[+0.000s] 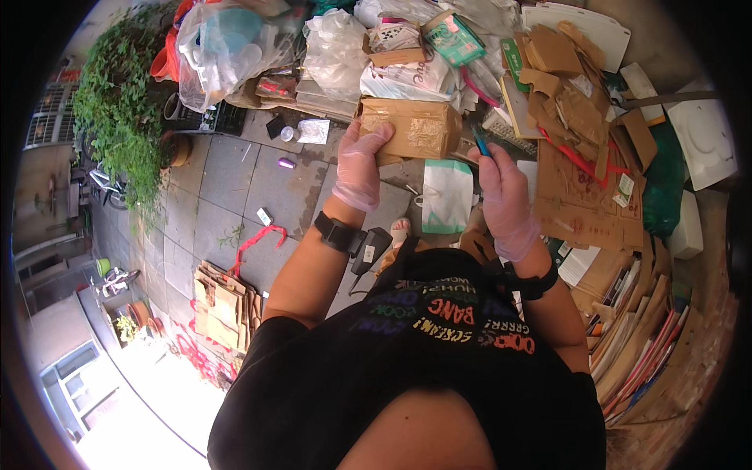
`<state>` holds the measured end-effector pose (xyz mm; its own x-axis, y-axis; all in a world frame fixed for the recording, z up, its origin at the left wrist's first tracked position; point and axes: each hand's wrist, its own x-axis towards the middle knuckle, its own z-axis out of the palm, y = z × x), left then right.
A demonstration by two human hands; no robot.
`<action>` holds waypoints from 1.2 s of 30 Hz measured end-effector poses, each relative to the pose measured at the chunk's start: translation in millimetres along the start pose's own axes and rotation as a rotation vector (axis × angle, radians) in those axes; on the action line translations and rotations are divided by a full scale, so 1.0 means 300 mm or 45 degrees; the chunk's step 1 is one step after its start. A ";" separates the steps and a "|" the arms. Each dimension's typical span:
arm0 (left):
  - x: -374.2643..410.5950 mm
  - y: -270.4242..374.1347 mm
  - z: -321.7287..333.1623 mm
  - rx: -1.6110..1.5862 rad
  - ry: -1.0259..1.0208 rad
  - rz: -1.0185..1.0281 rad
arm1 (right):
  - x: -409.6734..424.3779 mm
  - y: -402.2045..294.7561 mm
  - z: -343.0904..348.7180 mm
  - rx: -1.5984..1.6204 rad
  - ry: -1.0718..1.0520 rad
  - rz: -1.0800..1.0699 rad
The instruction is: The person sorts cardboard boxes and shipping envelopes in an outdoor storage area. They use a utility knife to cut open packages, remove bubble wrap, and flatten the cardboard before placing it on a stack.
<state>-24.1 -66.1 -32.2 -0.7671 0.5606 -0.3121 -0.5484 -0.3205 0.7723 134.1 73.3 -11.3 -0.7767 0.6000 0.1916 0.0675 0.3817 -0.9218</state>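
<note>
My left hand (361, 161), in a thin translucent glove, grips the left end of a brown cardboard box (420, 126), its thumb on the near face. Clear tape covers parts of that face. My right hand (506, 197), gloved alike, is closed around a slim blue tool (481, 143), perhaps a utility knife. The tool points up, just right of the box and apart from it. Most of its handle is hidden in my fingers. Below the box, a white and green bag (447, 197) lies on the paving.
Flattened cardboard (593, 194) is heaped at the right, above stacked card and paper (640, 341). Clear plastic bags (333, 56) and an open carton of playing cards (395, 44) lie beyond the box. A cardboard bundle (226, 305) and red ribbon (255, 244) lie on the paving at left.
</note>
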 end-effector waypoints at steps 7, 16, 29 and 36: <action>-0.058 -0.008 0.051 0.131 -0.021 0.050 | -0.012 0.005 0.020 -0.619 -0.157 0.052; -0.090 -0.049 0.106 0.104 0.007 0.147 | 0.014 -0.018 0.049 -1.013 -0.057 0.014; -0.095 -0.078 0.130 0.127 0.000 0.299 | 0.021 -0.036 0.065 -1.074 -0.002 0.065; -0.081 -0.103 0.126 0.131 -0.020 0.556 | 0.042 -0.088 0.066 -1.187 -0.245 0.168</action>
<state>24.3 -41.0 -27.6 -0.9137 0.4015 0.0634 -0.1376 -0.4523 0.8812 110.2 56.8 8.9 -0.8111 0.5842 -0.0295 0.5681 0.7748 -0.2774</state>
